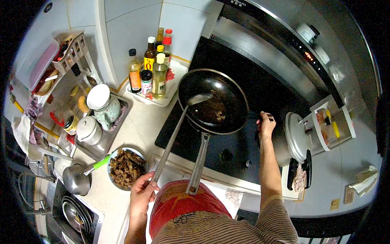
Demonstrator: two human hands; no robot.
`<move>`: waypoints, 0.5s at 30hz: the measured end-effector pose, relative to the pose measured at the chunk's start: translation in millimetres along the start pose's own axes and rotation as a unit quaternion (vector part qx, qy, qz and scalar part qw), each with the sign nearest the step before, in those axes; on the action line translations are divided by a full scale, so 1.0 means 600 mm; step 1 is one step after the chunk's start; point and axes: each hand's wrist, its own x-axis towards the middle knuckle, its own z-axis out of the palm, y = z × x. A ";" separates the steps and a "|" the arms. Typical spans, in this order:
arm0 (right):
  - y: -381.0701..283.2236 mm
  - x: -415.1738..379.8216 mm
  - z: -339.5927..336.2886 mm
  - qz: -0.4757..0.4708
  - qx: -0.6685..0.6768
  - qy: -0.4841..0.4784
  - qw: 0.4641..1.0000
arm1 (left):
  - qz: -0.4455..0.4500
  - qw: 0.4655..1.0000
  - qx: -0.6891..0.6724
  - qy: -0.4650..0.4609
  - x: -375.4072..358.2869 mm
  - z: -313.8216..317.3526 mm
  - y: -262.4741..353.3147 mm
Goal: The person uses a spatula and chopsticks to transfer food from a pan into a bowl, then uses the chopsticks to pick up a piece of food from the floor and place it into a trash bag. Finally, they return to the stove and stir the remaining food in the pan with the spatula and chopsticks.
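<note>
My left hand (pixel 143 190) is closed round the end of a long metal spatula (pixel 172 136). The spatula's head rests inside a dark wok (pixel 231 91), which holds a little oil and some small brown bits. The wok sits on the black stove top, its metal handle (pixel 199 162) pointing toward me with no hand on it. To the right of the wok is my right hand (pixel 267 122), its fingers curled, beside a large lidded pot (pixel 298 136). Whether those fingers hold something small is hidden. A bowl of cooked brown pieces (pixel 126 168) stands on the counter left of my left hand.
Sauce bottles (pixel 159 81) stand on a white tray behind the wok's left side. A metal tray (pixel 99 150) with jars, a ladle (pixel 77 179) with a green handle and a sink (pixel 67 232) are at the left. The range hood (pixel 284 44) overhangs the stove.
</note>
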 end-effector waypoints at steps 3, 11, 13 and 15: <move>-0.015 -0.001 -0.009 0.004 -0.009 0.025 1.000 | -0.006 1.000 0.003 -0.001 0.000 -0.002 0.002; -0.032 -0.036 0.034 -0.138 -0.139 -0.093 0.976 | -0.019 1.000 0.008 -0.005 0.006 -0.009 0.003; -0.037 -0.024 0.051 -0.087 -0.144 -0.094 0.981 | -0.026 1.000 -0.010 0.000 0.004 -0.008 0.007; -0.030 -0.004 0.059 -0.061 -0.126 -0.088 0.986 | -0.027 1.000 -0.011 0.005 0.003 -0.006 0.010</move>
